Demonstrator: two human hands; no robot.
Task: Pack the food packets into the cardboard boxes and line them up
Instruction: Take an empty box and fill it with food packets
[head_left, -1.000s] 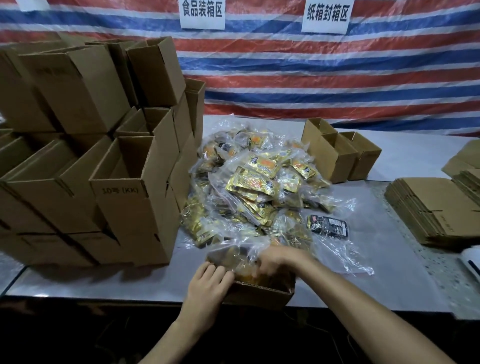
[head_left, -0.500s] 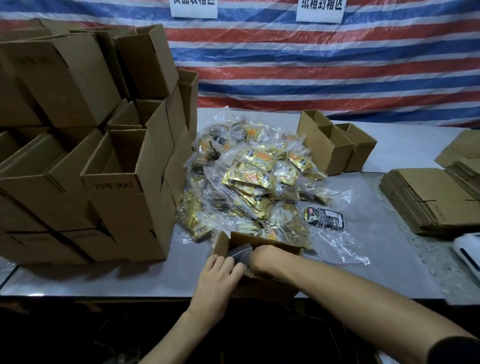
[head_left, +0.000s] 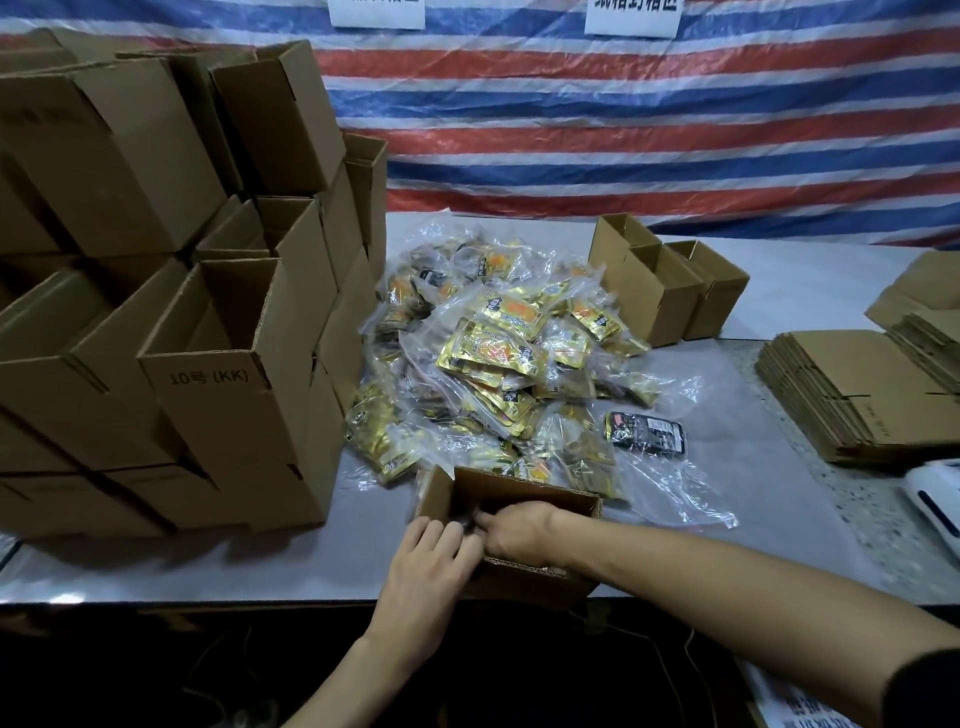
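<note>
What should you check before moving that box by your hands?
1. Open box top unfolded: ok.
2. Contents tucked fully inside: cannot tell, both hands cover the opening.
3. Left hand steadying the near rim: ok.
4. Right hand out of the box: not ok, its fingers reach inside.
5. Box away from the table front edge: not ok, it sits right at it.
6. Packet pile close: ok, just behind the box.
</note>
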